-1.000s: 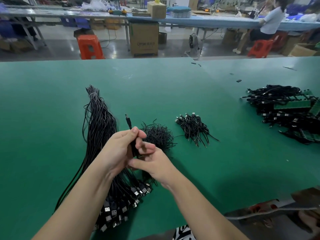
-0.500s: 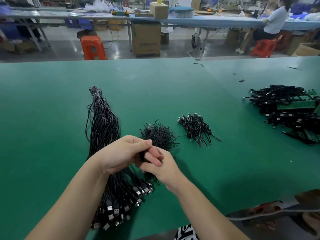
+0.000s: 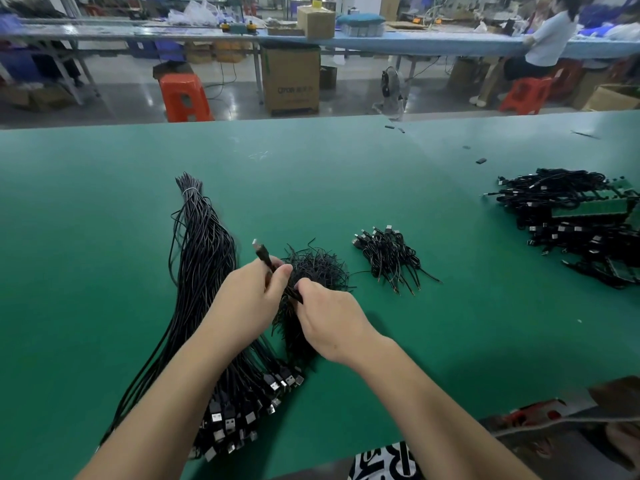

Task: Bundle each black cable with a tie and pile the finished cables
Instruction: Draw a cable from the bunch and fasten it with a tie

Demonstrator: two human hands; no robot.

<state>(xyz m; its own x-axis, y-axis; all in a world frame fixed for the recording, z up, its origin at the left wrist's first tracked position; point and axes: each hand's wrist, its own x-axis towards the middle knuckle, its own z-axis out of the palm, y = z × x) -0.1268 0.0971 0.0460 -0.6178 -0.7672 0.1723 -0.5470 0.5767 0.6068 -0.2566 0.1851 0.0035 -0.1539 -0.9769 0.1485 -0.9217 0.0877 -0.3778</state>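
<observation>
Over the green table [image 3: 104,237], the left hand [image 3: 247,299] pinched a folded black cable [image 3: 268,263] between thumb and fingers, its plug end poking up past the knuckles, probably so the coil stayed gathered for tying; the right hand [image 3: 329,317], fingers curled, pinched at the cable's lower part, though whether a tie sat between them could not be told. Just behind both hands lay the heap of ties [image 3: 318,268], the unbundled cables [image 3: 204,271] stretched away beside the left wrist, and the finished pile [image 3: 391,258] waited off to the right
</observation>
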